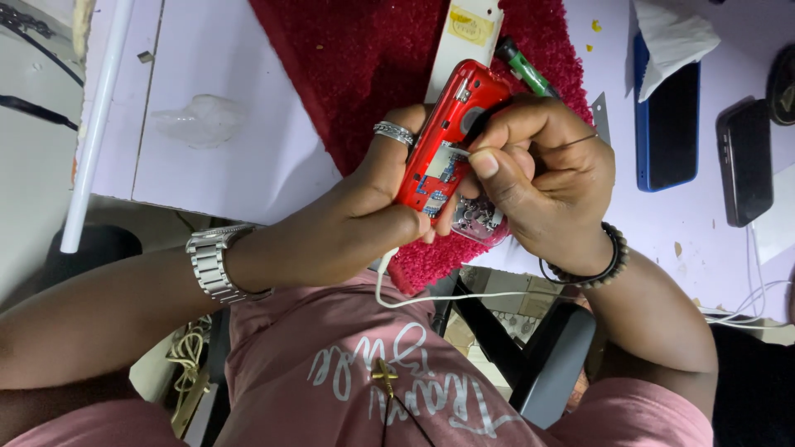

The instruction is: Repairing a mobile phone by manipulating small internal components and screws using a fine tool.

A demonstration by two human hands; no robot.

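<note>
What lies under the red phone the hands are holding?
Under the red phone shows a dark red fuzzy mat on the pale table, plus a white strip. The left hand and right hand cover the rest.

Red shaggy mat (364,58) at twelve o'clock, spread over a pale lilac tabletop (224,157). White strip with a yellow label (469,33) lying on the mat at twelve o'clock, a green-handled tool (523,68) just beside it toward one o'clock. Blue-cased phone (667,116), screen dark, at two o'clock, a white tissue (672,37) overlapping its upper end. Black phone (745,161) near it, farther toward three o'clock. White rod (95,124) running along the table edge at ten o'clock. Clear crumpled plastic piece (199,120) on the tabletop at ten o'clock. White cables (745,310) at four o'clock.
</note>
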